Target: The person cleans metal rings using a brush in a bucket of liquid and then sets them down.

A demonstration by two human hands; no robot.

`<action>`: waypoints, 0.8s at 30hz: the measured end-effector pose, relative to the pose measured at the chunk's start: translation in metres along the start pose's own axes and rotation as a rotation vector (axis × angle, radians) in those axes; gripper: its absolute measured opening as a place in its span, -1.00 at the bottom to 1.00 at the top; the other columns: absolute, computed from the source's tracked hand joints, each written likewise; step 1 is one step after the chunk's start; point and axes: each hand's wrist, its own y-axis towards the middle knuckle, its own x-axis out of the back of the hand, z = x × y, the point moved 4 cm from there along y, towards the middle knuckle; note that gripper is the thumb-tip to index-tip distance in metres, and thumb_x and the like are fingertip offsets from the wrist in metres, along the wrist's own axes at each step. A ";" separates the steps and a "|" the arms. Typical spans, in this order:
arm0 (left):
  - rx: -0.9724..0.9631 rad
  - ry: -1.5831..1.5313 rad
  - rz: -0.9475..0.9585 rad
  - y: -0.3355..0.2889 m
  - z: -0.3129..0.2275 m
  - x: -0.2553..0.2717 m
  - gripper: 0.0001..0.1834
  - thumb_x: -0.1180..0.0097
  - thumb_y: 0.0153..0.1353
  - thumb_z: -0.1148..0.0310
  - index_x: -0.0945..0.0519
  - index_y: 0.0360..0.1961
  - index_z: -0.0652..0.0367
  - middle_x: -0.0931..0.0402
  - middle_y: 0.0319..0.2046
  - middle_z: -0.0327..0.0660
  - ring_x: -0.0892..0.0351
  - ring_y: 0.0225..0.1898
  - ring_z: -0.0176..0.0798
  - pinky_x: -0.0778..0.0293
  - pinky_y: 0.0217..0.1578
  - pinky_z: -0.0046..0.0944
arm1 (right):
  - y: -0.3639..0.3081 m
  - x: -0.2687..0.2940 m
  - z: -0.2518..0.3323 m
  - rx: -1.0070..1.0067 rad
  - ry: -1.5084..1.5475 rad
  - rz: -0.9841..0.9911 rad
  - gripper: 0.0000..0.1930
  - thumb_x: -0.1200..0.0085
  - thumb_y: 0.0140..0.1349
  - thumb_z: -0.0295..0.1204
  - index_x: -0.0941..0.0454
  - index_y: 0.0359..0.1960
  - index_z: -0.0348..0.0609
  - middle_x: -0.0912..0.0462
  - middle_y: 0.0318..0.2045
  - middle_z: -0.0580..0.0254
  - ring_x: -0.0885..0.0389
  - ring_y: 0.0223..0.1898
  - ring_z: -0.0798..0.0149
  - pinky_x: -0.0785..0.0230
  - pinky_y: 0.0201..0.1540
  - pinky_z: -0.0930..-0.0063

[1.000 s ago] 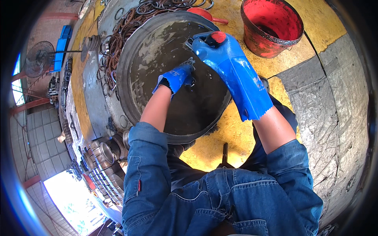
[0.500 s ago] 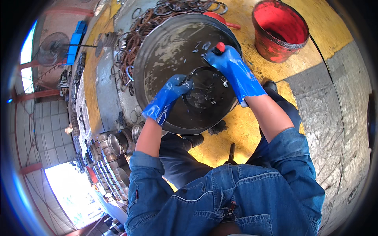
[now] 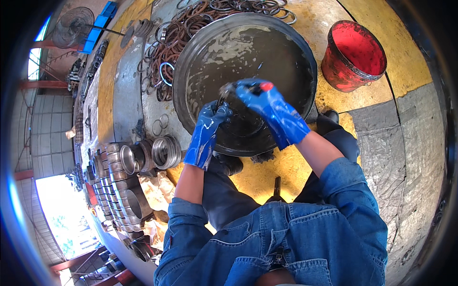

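Observation:
Both my hands wear wet blue rubber gloves and meet over a large round dark basin (image 3: 311, 71) of murky water. My left hand (image 3: 210, 121) is closed on the near-left edge of a dark ring (image 3: 221, 100); the rest of the ring is hard to make out against the water. My right hand (image 3: 267, 105) is wrapped round a brush (image 3: 266, 86) with a red handle end. Its greyish head is smeared by motion and lies at the ring's edge, just above my left fingers.
Beyond the basin's left side lies a heap of rusty rings (image 3: 179, 55). A red bucket (image 3: 353, 57) stands at the right. Stacked metal cylinders (image 3: 119, 181) and a coil of bright rings (image 3: 166, 151) sit at the left. Farther off stands a fan (image 3: 71, 27).
My right hand has swept left with the brush, from the ring's far right side to beside my left hand. The left hand keeps its hold. The whole view has shifted a little.

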 end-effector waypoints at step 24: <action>0.033 0.226 -0.192 0.007 0.020 -0.014 -0.58 -0.42 0.21 0.40 -0.61 0.05 0.32 -0.70 -0.26 -0.20 -0.62 -0.26 -0.39 -0.53 -0.18 -0.37 | 0.048 0.058 -0.012 -0.410 -0.197 -0.041 -0.74 -0.27 0.23 -0.26 -0.75 -0.29 -0.25 -0.75 -0.43 0.23 -0.66 -0.44 0.43 -0.52 -0.33 0.47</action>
